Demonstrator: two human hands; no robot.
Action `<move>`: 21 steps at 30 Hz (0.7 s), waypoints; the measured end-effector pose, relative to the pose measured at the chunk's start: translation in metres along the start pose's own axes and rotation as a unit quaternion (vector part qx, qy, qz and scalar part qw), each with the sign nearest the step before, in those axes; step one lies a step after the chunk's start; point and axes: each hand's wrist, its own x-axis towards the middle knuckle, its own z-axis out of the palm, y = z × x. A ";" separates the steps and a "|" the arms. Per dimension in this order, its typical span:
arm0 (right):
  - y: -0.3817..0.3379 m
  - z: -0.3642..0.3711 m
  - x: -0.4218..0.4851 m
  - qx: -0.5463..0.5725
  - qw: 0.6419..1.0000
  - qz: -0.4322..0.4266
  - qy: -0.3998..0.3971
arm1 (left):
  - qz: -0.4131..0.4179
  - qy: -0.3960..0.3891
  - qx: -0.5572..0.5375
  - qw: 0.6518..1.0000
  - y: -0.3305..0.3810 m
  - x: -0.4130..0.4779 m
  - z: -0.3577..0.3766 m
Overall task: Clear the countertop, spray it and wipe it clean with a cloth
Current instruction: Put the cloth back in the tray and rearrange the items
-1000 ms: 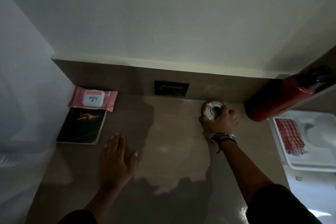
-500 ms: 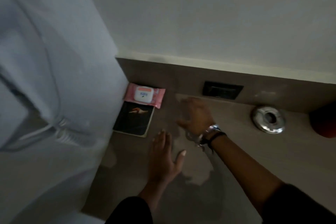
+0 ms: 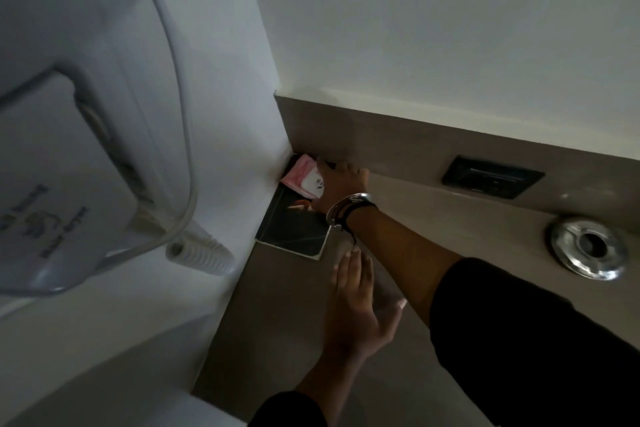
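Clearing was unfinished: the right hand (image 3: 341,188) had closed on the wipes (image 3: 304,179) atop the book (image 3: 294,226) in the counter (image 3: 433,218) back-left corner, the left hand (image 3: 356,308) lay flat and spread (no spray or cloth visible).

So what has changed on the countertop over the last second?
The right hand let go of the round chrome fitting, swept left across the brown countertop and now closes on the pink wipes pack, tilting it up in the corner. The left hand stays flat on the counter; the dark booklet has not moved.
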 end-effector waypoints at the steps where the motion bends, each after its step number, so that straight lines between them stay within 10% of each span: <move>1: 0.003 -0.004 -0.005 0.021 0.999 0.024 -0.009 | 0.004 0.001 0.003 1.000 0.000 0.000 0.001; 13: 0.098 -0.023 -0.123 0.133 0.911 0.380 0.092 | -0.017 -0.024 0.082 0.996 -0.010 0.001 0.016; 21: 0.094 -0.011 -0.113 0.132 0.889 0.427 0.098 | -0.018 -0.043 0.093 0.995 -0.010 0.003 0.015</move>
